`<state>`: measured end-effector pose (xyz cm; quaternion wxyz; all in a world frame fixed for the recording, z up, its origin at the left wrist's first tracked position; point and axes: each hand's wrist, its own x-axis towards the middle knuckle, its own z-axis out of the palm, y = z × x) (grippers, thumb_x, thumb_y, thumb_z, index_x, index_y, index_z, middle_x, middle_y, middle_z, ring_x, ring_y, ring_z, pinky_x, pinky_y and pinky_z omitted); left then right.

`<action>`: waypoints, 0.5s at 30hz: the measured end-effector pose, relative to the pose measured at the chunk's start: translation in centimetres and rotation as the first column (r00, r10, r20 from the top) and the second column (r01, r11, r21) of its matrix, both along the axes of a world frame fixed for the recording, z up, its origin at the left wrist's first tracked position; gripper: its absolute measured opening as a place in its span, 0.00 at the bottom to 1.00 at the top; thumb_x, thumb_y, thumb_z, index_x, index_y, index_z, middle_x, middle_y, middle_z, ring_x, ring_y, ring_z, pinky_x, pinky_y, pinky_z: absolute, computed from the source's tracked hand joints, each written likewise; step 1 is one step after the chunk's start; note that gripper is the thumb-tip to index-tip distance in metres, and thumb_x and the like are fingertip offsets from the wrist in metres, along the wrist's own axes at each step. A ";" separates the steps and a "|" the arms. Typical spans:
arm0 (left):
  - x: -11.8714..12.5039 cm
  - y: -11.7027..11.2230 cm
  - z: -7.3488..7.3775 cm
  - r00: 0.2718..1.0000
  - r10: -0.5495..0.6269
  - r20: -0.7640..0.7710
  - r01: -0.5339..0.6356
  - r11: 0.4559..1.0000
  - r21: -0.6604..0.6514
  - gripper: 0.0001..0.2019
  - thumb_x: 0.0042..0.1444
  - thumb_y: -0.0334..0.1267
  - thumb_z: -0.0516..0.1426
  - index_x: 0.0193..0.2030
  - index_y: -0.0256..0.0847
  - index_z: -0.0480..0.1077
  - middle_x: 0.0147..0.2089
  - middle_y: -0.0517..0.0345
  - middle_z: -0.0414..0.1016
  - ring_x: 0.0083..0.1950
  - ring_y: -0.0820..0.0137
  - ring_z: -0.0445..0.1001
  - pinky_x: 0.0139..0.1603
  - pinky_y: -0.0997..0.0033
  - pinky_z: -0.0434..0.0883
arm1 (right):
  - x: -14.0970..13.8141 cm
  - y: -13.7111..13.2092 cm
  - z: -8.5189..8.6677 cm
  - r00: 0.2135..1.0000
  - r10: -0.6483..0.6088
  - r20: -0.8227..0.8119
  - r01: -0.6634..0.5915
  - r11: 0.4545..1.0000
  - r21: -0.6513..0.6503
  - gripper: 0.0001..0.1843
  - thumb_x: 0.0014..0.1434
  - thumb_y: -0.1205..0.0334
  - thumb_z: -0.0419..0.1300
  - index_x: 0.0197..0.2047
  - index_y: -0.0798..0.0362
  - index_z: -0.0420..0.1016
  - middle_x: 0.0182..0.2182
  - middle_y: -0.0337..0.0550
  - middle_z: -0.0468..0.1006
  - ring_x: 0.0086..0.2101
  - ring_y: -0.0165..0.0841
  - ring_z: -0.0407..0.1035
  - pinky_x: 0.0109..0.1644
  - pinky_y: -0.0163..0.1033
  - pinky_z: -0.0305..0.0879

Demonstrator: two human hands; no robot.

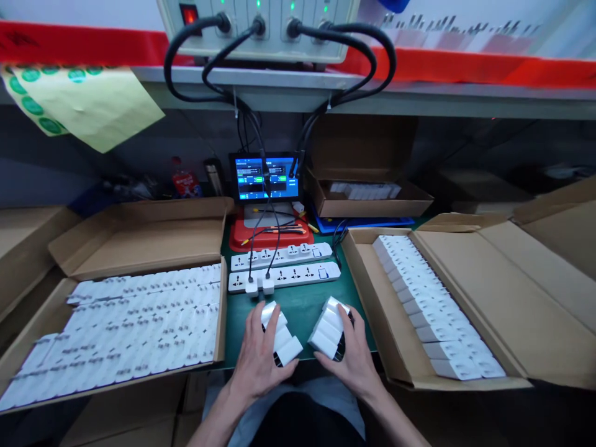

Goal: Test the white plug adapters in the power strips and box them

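Note:
Near the front edge of the green mat, my left hand (pixel 255 357) is closed around a row of several white plug chargers (pixel 289 349), fingers over the far side and thumb at the near end. My right hand (pixel 354 360) grips a second row of white plug chargers (pixel 326 324) the same way, tilted toward the middle. A gap separates the two rows. Dark prongs show partly beneath them. Just beyond, two white chargers (pixel 259 285) with black cables sit in the nearer power strip (pixel 305 273). A second power strip (pixel 279 255) lies behind it.
On the left, an open carton (pixel 222 323) holds rows of white chargers, prongs up. Another carton (pixel 391 347) with chargers stands at right. A lit screen (pixel 267 179) rises behind a red tray (pixel 237 233). Thick black cables hang from a grey box (pixel 261 46) on the shelf.

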<state>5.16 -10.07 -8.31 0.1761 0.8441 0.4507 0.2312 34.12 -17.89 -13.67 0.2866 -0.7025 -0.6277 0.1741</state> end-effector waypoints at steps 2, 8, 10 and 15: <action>0.0 0.1 -0.1 1.000 -0.005 0.000 0.005 1.000 0.022 0.57 0.55 0.46 0.71 0.88 0.39 0.51 0.83 0.26 0.55 0.80 0.31 0.62 0.73 0.31 0.74 | 0.4 -0.3 0.5 0.999 0.018 0.043 -0.018 1.000 -0.020 0.73 0.57 0.36 0.78 0.89 0.40 0.37 0.82 0.63 0.45 0.78 0.71 0.54 0.77 0.73 0.66; 0.0 0.5 -0.7 1.000 -0.031 -0.004 0.031 0.993 0.114 0.57 0.52 0.44 0.70 0.87 0.34 0.54 0.79 0.22 0.59 0.77 0.30 0.66 0.70 0.30 0.76 | -0.7 1.3 3.2 0.987 0.086 0.134 -0.090 0.996 0.026 0.64 0.59 0.46 0.75 0.88 0.41 0.45 0.81 0.63 0.51 0.77 0.68 0.58 0.76 0.70 0.68; 0.0 0.5 -0.3 0.999 -0.037 0.003 0.037 0.988 0.151 0.57 0.52 0.45 0.70 0.87 0.34 0.53 0.79 0.22 0.59 0.76 0.30 0.66 0.69 0.31 0.77 | -0.9 2.0 4.4 0.988 0.091 0.126 -0.101 0.992 0.080 0.61 0.59 0.50 0.74 0.88 0.42 0.49 0.78 0.63 0.58 0.74 0.66 0.63 0.76 0.69 0.69; -0.2 0.2 1.6 0.998 -0.027 0.058 0.013 0.974 0.228 0.60 0.55 0.47 0.69 0.89 0.37 0.44 0.80 0.23 0.57 0.77 0.30 0.65 0.70 0.29 0.76 | 0.0 2.0 6.8 0.994 0.069 0.080 -0.085 0.972 0.219 0.61 0.61 0.46 0.75 0.88 0.41 0.49 0.78 0.61 0.56 0.74 0.67 0.63 0.76 0.71 0.68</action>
